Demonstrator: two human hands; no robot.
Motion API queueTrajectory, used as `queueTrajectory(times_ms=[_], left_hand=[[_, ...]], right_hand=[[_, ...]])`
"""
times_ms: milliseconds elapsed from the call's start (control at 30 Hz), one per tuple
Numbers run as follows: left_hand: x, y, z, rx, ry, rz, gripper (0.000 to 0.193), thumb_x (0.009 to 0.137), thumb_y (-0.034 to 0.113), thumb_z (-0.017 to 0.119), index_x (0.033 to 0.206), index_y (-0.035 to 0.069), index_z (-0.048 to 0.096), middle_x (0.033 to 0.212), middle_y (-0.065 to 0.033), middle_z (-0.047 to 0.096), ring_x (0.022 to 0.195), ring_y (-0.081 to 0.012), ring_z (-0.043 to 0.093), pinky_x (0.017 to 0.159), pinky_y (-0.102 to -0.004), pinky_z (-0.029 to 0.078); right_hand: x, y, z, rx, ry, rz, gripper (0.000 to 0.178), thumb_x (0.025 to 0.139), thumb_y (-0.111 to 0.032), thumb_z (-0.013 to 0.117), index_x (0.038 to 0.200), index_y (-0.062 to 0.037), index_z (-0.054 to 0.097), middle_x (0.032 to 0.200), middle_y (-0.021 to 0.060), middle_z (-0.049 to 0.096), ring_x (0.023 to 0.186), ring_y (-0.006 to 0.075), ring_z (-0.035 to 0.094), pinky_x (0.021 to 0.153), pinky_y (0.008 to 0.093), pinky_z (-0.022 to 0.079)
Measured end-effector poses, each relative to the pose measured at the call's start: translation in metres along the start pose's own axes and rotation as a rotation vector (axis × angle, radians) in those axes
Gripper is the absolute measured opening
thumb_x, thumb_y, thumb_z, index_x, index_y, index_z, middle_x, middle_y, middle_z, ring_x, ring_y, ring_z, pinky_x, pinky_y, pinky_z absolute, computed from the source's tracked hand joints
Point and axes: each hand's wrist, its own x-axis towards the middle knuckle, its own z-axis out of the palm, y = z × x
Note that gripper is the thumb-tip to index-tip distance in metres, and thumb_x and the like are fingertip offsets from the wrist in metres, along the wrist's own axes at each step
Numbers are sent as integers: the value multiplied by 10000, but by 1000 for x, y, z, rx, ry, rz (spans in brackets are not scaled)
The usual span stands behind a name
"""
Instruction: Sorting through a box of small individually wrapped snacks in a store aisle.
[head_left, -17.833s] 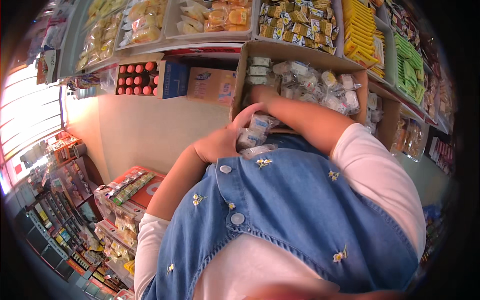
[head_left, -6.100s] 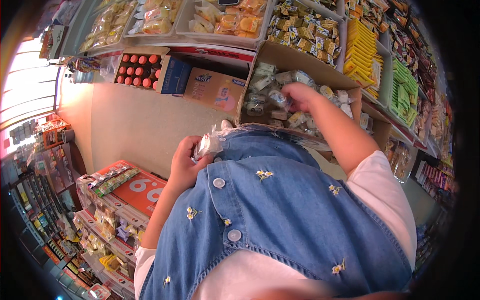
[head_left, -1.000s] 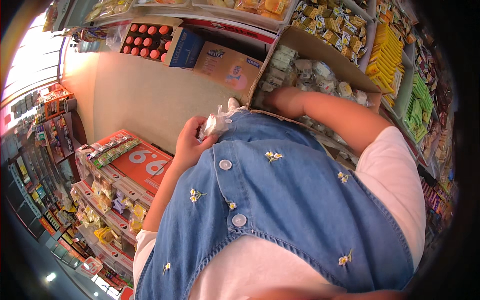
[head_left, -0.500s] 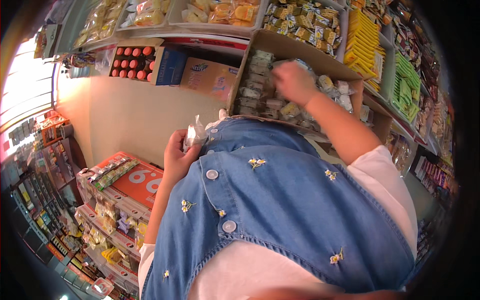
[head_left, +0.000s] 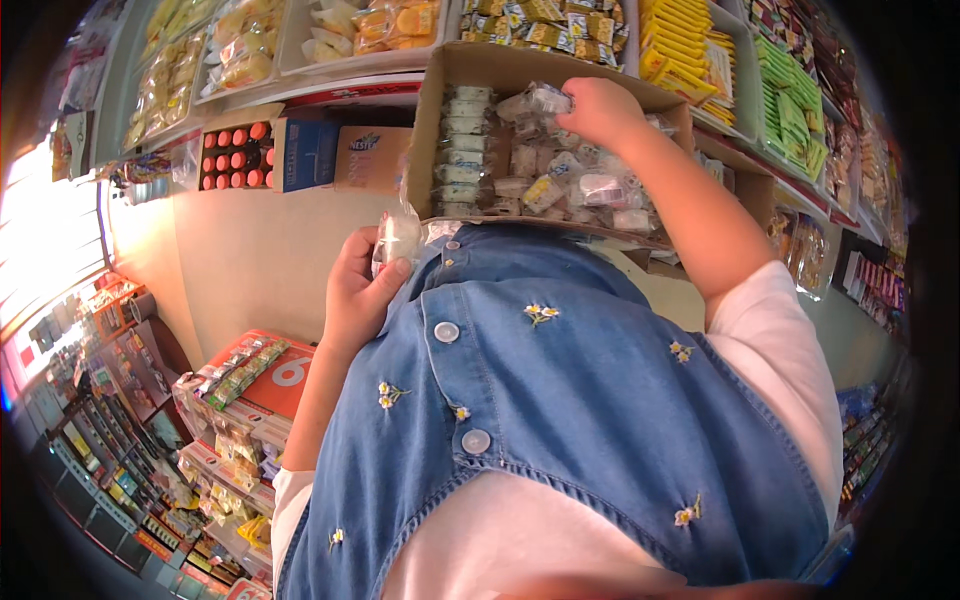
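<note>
My left hand (head_left: 358, 292) is closed around a small snack in a clear wrapper (head_left: 399, 240), held just outside the near left corner of an open cardboard box (head_left: 424, 140). Over the back of that box, my right hand (head_left: 606, 112) pinches another small plastic-wrapped snack (head_left: 549, 99) between thumb and fingers. Inside, pale packets stand in a neat stack (head_left: 466, 150) along the left wall. Loose wrapped pieces (head_left: 600, 188), white and yellow, lie in a jumble beneath and beside my right hand. What exactly is in the wrappers I cannot make out.
Behind the box runs a shelf of bins with wrapped bread (head_left: 372, 20), gold packets (head_left: 545, 25), yellow packets (head_left: 672, 50) and green packets (head_left: 790, 105). A carton of red-capped bottles (head_left: 238, 155) stands at left. An orange-topped snack stand (head_left: 270, 385) is at lower left.
The view has shifted, so the box sits further left. My right hand was blurred over the box and now shows a wrapped snack in its fingers. My left hand still holds its snack.
</note>
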Motion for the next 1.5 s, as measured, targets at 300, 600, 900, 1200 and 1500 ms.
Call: queueTrajectory(times_ms=[300,600,900,1200,1500], left_hand=[[58,26,52,-733,-364,-77,388,984,265,533,1276,10,513,1142,-160,638,973,-223,612,858,-338,468],[96,32,83,-362,-469,-42,497,1034,282,435,1449,21,351,1330,-172,526,1114,-216,557,905,-314,448],[85,57,71,-416,-1096,-292,564,988,404,535,1396,27,431,1176,-97,620,1013,-186,614,851,-334,495],[75,65,62,-132,-880,-65,421,905,113,680,1264,-33,516,1060,-89,650,897,-127,624,789,-265,515],[61,51,64,603,-868,315,454,698,203,819,1079,20,654,959,-91,685,891,-181,646,813,-331,508]], right_hand=[[-123,36,-15,709,336,-8,383,760,-153,752,1078,-21,584,1009,84,628,942,178,603,835,313,484],[-203,-1,8,946,674,67,375,803,-65,724,1118,-13,529,1017,68,599,937,133,562,822,300,477],[-222,-109,30,53,905,-325,372,722,11,667,1081,-31,578,1200,147,598,1021,364,597,905,396,492],[-240,-146,51,1405,602,-23,716,845,-39,662,1467,-65,308,1242,64,564,1117,184,546,966,340,426],[-237,-111,71,853,405,53,376,848,-215,722,1146,-17,605,956,104,687,866,180,654,782,332,523]])
